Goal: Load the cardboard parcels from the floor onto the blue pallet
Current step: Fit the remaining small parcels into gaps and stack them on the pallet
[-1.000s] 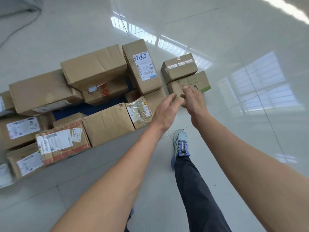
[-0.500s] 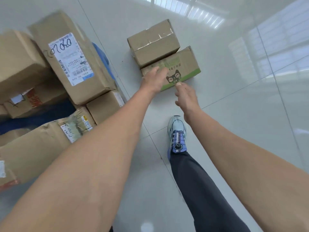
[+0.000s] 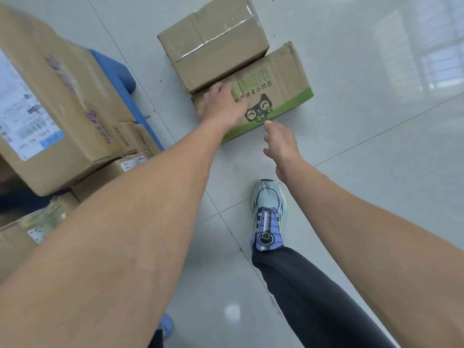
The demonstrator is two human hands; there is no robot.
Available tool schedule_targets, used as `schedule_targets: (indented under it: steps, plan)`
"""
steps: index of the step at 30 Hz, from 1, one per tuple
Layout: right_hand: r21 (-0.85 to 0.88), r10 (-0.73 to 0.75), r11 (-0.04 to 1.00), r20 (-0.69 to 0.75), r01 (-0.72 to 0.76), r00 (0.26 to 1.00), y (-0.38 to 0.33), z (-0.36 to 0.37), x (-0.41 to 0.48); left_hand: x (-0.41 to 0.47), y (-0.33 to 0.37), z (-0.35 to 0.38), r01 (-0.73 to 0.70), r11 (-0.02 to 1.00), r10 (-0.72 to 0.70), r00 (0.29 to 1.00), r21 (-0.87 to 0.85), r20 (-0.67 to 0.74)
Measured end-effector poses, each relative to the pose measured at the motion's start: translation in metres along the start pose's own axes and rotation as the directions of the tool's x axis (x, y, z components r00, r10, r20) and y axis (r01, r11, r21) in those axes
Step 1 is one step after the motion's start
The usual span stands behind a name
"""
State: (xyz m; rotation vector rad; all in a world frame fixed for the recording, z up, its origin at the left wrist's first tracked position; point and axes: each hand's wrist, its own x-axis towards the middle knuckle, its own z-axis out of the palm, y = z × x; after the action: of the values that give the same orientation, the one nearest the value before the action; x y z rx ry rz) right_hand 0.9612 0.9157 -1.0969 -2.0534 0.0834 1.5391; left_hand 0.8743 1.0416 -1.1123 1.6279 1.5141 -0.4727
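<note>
The big labelled parcel (image 3: pixel 50 109) fills my nine o'clock, leaning on smaller ones that sit on the blue pallet (image 3: pixel 118 74); only the pallet's edge shows, at ten. On the floor at twelve lie two parcels not yet loaded. The green-printed parcel (image 3: pixel 283 91) is the nearer, and the plain taped parcel (image 3: pixel 213 43) touches its far side.

My left hand (image 3: pixel 223 106) lies flat on the green-printed parcel's top near its left end, fingers spread and gripping nothing. My right hand (image 3: pixel 281 144) hangs relaxed at the box's six o'clock edge, one fingertip at the cardboard and nothing held.

I judge this to be the reach before a pick. Next, both hands need to find opposite ends, lift the parcel and swing it toward nine.
</note>
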Motion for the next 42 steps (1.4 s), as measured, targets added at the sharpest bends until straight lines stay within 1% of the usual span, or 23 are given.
schedule_targets:
  steps: [5,7,9,10,12,15,18,20,22,25,29,32,37,42]
  plan:
    - [0.045,0.049,0.998,-0.003,-0.048,0.999,0.002,-0.005,0.02,0.012,0.002,0.007,-0.025,0.987,0.038,0.996,0.157,-0.081]
    - [0.077,0.067,0.995,-0.003,-0.066,0.998,0.003,-0.007,0.023,0.012,0.006,0.01,0.009,0.98,0.011,0.995,0.2,-0.099]
    - [0.122,0.114,0.986,0.012,-0.115,0.993,0.005,-0.01,0.026,0.01,0.006,0.014,0.059,0.978,-0.048,0.997,0.2,-0.057]
    - [0.143,0.135,0.98,0.023,-0.137,0.991,0.007,-0.012,0.026,0.008,0.006,0.017,0.084,0.981,-0.082,0.996,0.174,-0.02]
    - [0.18,0.16,0.97,0.046,-0.165,0.986,0.012,-0.016,0.025,0.004,0.002,0.023,0.125,0.99,-0.13,0.988,0.065,0.084]
    - [0.267,0.152,0.949,0.077,-0.167,0.985,0.018,-0.021,0.023,-0.006,-0.003,0.031,0.112,0.986,-0.084,0.974,-0.126,0.209]
    - [0.3,0.076,0.95,0.035,-0.083,0.996,0.019,-0.027,0.015,-0.025,-0.006,0.035,0.139,0.946,-0.063,0.965,-0.293,0.256]
    - [0.301,0.01,0.954,-0.009,-0.007,1.0,0.015,-0.032,0.004,-0.043,-0.005,0.034,0.174,0.903,-0.075,0.964,-0.392,0.256]
    - [0.307,-0.034,0.951,-0.019,0.038,0.999,0.007,-0.036,-0.012,-0.062,-0.002,0.028,0.186,0.862,-0.07,0.965,-0.472,0.252]
    - [0.337,-0.129,0.932,-0.031,0.132,0.991,-0.009,-0.04,-0.044,-0.091,0.001,0.013,0.178,0.806,-0.055,0.972,-0.565,0.229]
    - [0.25,-0.241,0.938,-0.027,0.24,0.97,-0.038,-0.037,-0.098,-0.136,0.001,-0.017,0.162,0.74,-0.028,0.977,-0.653,0.21]
    - [0.201,-0.293,0.935,-0.018,0.291,0.956,-0.061,-0.027,-0.143,-0.174,-0.003,-0.046,0.117,0.695,0.017,0.984,-0.709,0.179]
    - [0.155,-0.377,0.916,0.013,0.37,0.926,-0.095,0.001,-0.226,-0.239,-0.019,-0.106,0.023,0.637,0.063,0.995,-0.771,0.082]
    - [0.119,-0.459,0.884,0.05,0.451,0.887,-0.112,0.043,-0.312,-0.302,-0.05,-0.166,-0.116,0.583,0.125,0.991,-0.804,-0.052]
